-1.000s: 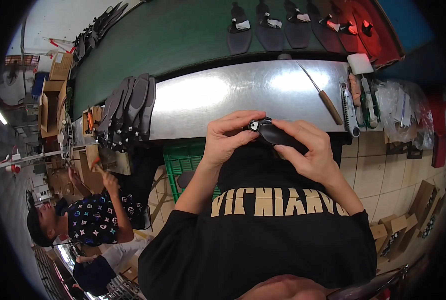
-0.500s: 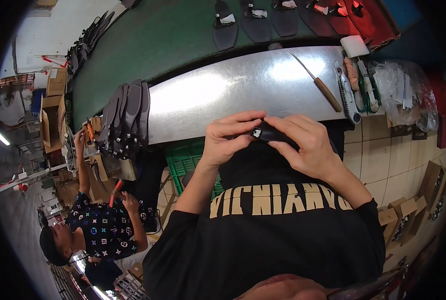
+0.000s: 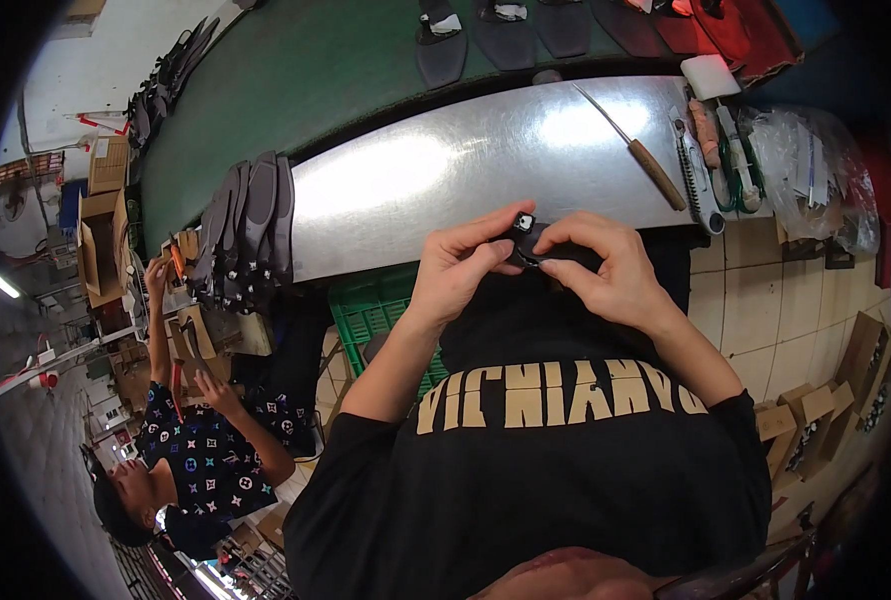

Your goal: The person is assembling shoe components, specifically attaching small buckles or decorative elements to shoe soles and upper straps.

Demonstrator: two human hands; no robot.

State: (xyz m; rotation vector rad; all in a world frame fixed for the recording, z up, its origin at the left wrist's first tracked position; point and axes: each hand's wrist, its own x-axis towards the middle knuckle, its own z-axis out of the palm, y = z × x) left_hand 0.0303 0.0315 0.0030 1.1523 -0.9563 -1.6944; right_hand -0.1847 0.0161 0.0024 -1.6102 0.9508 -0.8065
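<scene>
Over the near edge of the metal bench, my left hand [image 3: 454, 268] pinches a black sandal strap [image 3: 529, 243] between thumb and fingers. A small square piece [image 3: 525, 222], white and black, shows on the strap by my left fingertips. My right hand [image 3: 611, 262] grips the strap's other side, thumb against the fingers. The strap is bent between both hands. Its lower part blends into my black shirt, so I cannot tell whether a sole hangs from it.
On the metal bench [image 3: 456, 190] lies an awl [image 3: 641, 155], with a cutter [image 3: 706, 205] and scissors [image 3: 741, 175] at its right end. Dark sandals [image 3: 266, 210] are stacked at its left. Several more [image 3: 440, 55] line the green table. A green crate [image 3: 366, 310] sits below. A co-worker [image 3: 206, 450] works at left.
The strap has turned, its square piece now facing upward and sitting higher. My right fingers have drawn into a tighter pinch. At left, the co-worker's near hand has moved.
</scene>
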